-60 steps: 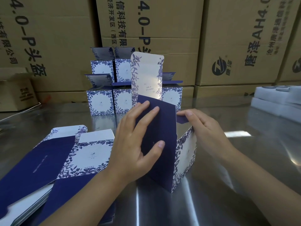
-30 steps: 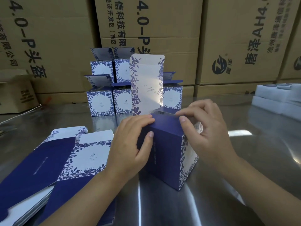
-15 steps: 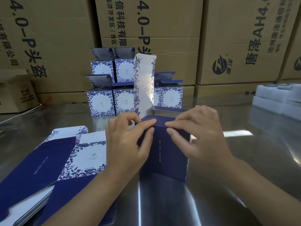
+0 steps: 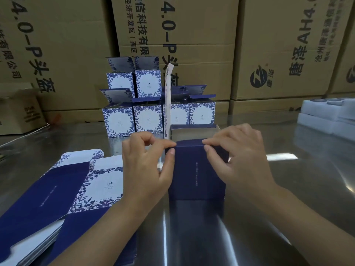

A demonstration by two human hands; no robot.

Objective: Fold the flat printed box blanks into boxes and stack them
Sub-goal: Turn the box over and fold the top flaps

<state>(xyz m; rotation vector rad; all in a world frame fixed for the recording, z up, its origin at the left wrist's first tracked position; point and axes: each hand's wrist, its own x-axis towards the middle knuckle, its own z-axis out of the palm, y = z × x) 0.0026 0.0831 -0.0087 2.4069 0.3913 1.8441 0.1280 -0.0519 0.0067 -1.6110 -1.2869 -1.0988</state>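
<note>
While both hands pinch the near top rim of the box [image 4: 196,169], the step in hand looks like squaring the opened blank into shape. The left hand [image 4: 144,166] nips the rim's left corner between thumb and forefinger. The right hand [image 4: 240,160] is clamped on the right corner, fingers curled over the top and thumb on the dark front panel. The box stands upright on the steel table [image 4: 288,208], between the two palms, and its mouth is open just beyond the fingertips. Its lid [image 4: 168,104] rises straight up past the left forefinger, seen edge-on.

To the left of the left hand lie the flat blanks [image 4: 57,189], fanned in a pile. Well beyond both hands is the stack [image 4: 148,116] of folded boxes, two tiers high, lids raised, with brown cartons [image 4: 278,45] behind it.

The walls seem set, so I judge the fold nearly finished. The next move likely calls for pressing the creases crisp. Then the box should be lifted by its sides, without crushing the walls, and set forward against the stack. Since the stacked boxes have their lids up, this lid probably stays up too.
</note>
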